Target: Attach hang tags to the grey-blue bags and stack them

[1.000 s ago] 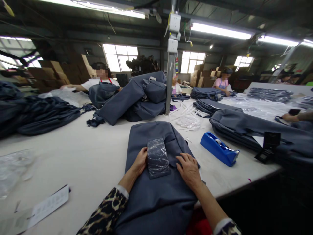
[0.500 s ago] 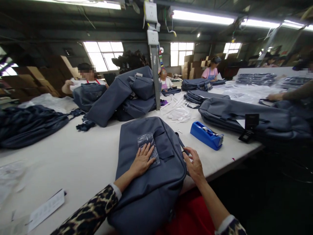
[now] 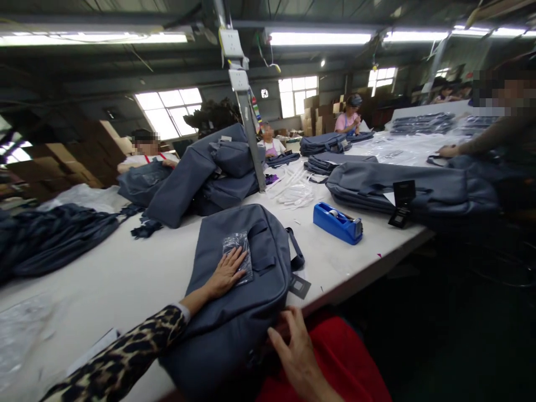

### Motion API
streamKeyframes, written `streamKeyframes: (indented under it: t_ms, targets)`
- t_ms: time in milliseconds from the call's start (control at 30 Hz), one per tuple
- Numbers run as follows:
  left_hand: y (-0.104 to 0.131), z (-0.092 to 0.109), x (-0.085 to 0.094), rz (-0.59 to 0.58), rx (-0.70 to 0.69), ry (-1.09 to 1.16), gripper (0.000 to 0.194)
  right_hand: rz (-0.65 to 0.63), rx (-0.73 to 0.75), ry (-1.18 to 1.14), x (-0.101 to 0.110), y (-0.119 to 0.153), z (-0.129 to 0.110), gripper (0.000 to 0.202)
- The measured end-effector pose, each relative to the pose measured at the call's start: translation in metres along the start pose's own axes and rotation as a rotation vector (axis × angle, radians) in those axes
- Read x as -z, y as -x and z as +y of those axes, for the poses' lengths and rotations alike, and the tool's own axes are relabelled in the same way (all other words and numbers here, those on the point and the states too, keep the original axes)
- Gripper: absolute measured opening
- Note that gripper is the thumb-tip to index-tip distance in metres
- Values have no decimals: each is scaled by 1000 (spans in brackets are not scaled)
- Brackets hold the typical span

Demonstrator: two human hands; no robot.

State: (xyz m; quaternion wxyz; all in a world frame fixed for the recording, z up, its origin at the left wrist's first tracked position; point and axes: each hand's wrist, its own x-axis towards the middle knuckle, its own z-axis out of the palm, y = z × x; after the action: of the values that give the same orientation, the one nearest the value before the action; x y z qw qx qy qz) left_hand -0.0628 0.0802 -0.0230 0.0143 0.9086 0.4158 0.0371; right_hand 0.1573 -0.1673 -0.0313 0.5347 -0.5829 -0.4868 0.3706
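A dark blue-grey bag (image 3: 238,312) lies on the white table, its lower end over the near edge. My left hand (image 3: 226,272) rests flat with fingers spread on a clear plastic packet (image 3: 247,267) on top of the bag. Beside the bag's lower right side is my right hand (image 3: 296,346), fingers apart and curved near its edge, with nothing visible in them. A strap loop (image 3: 296,248) sticks out from the bag's right side, and a dark tag (image 3: 300,286) lies on the table below it.
Right of the bag stands a blue tape dispenser (image 3: 337,223). More bags (image 3: 410,187) lie behind it, with a black tag on them. A bag pile (image 3: 196,173) leans by a metal post (image 3: 250,134). Dark fabric (image 3: 62,234) lies at left. Several people are around the table.
My right hand has let go of the strap at the bag's right side and moved down toward the near edge. My left hand stays on the packet. The view has shifted.
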Motion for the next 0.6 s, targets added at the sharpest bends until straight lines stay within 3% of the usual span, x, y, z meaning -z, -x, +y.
streamKeyframes:
  t_ms: [100, 167, 233, 300, 467, 533, 600]
  targets:
    - [8, -12, 25, -126, -20, 8, 62, -116, 9, -20, -19, 15, -3, 30]
    - [11, -6, 44, -182, 25, -11, 67, -196, 24, -51, -31, 22, -7, 33]
    - [11, 15, 59, -188, 117, -33, 75, -266, 48, -83, -41, 25, -11, 36]
    - [12, 49, 68, -163, 160, -7, 81, -336, 81, -99, -48, 24, -14, 39]
    - [22, 133, 56, -209, 117, 59, 107, -420, 165, -60, -49, 21, -11, 41]
    - [26, 147, 50, -245, 162, 53, 110, -418, 168, -55, -43, 18, -6, 36]
    - [27, 147, 50, -273, 185, 98, 103, -406, 128, -88, -34, 11, -2, 27]
